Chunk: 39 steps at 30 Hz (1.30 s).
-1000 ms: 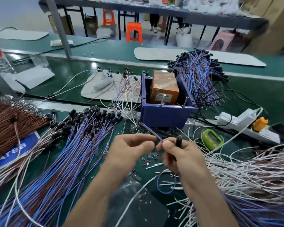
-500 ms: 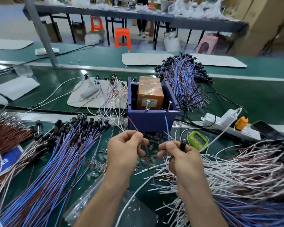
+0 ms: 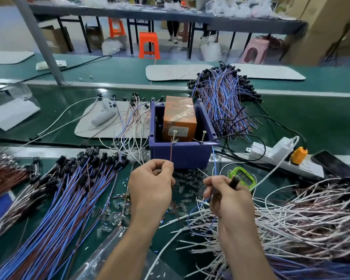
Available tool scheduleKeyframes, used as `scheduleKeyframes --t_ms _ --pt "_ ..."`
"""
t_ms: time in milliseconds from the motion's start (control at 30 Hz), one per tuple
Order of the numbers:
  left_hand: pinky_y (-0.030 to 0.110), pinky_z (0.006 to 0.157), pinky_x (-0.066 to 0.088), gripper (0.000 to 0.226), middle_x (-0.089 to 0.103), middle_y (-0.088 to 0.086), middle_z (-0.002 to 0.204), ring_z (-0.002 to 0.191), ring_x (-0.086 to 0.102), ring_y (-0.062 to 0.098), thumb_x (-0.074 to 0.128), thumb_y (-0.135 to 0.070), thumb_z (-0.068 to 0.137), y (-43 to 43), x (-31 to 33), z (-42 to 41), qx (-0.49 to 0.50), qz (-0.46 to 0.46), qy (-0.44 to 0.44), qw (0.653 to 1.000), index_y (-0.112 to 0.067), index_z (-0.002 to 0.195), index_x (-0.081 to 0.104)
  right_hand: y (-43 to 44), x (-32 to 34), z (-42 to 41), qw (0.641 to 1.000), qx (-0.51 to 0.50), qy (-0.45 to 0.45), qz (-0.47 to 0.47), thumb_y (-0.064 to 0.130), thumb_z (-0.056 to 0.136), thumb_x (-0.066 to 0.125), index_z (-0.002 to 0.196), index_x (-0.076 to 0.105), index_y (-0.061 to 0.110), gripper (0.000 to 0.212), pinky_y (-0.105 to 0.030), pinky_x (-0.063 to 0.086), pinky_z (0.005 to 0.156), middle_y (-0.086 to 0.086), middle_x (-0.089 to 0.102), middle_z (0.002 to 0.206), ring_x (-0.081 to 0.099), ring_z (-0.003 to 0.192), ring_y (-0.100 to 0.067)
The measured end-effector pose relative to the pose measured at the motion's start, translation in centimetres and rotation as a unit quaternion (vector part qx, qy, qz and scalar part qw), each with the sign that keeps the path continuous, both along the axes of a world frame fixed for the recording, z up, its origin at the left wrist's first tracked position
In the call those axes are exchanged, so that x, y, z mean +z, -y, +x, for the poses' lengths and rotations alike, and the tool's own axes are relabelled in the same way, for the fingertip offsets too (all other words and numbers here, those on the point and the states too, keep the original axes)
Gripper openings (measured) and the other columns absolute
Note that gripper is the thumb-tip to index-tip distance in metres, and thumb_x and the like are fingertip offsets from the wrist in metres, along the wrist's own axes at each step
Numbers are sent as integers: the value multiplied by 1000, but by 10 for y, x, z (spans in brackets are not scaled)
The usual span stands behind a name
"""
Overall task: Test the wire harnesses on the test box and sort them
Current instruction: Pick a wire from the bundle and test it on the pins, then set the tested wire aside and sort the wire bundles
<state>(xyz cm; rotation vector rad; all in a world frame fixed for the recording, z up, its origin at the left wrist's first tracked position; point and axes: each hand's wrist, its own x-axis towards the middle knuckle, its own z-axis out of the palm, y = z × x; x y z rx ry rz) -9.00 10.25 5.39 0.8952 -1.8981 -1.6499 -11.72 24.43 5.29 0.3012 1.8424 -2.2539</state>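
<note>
The test box (image 3: 182, 154) is a blue bin holding an orange block (image 3: 179, 120), with 2 screws standing at its front rim. The harness's brown lead (image 3: 171, 152) rises from the left grip (image 3: 152, 186) to the left screw (image 3: 174, 135). Its blue lead (image 3: 214, 160) rises from the right grip (image 3: 228, 199), beside the black connector (image 3: 234, 181), and ends short of the right screw (image 3: 203, 136). More blue-and-brown harnesses (image 3: 69, 199) lie fanned on the bench (image 3: 291, 122).

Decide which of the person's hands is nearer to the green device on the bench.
Right. The right hand, pinching a blue wire, sits just left of the green device; the left hand, pinching a brown wire, is farther left, before the blue bin.
</note>
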Motion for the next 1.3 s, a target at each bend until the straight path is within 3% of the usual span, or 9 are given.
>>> scheduleKeyframes --t_ms 233,867,1200,1300 --pt "17 37 35 24 71 -5 57 37 48 6 70 -32 96 8 -4 -8 -6 4 11 1000 -50 80 71 0 -4 -8 1000 1 -4 0 9 100 57 69 74 10 36 -20 28 41 -11 62 61 43 47 -13" --pt "21 42 39 23 70 -3 56 41 50 7 71 -28 94 7 -8 -5 -24 -5 0 1000 -46 79 74 -3 -4 -13 1000 0 -5 11 8 99 58 65 74 13 37 -23 31 45 -4 58 57 49 49 -9" --pt "27 45 47 25 71 -5 57 41 53 7 72 -30 93 8 -6 -4 -26 -17 15 999 -51 80 72 4 -2 -23 998 -16 -43 42 7 96 58 64 73 12 36 -17 31 42 0 48 51 36 45 -10" --pt "22 41 44 25 71 -5 56 40 51 6 72 -29 93 7 -5 -4 -29 -16 12 999 -51 80 72 9 -1 -26 998 -17 -51 41 4 95 58 61 73 12 38 -16 29 41 3 46 49 35 42 -7"
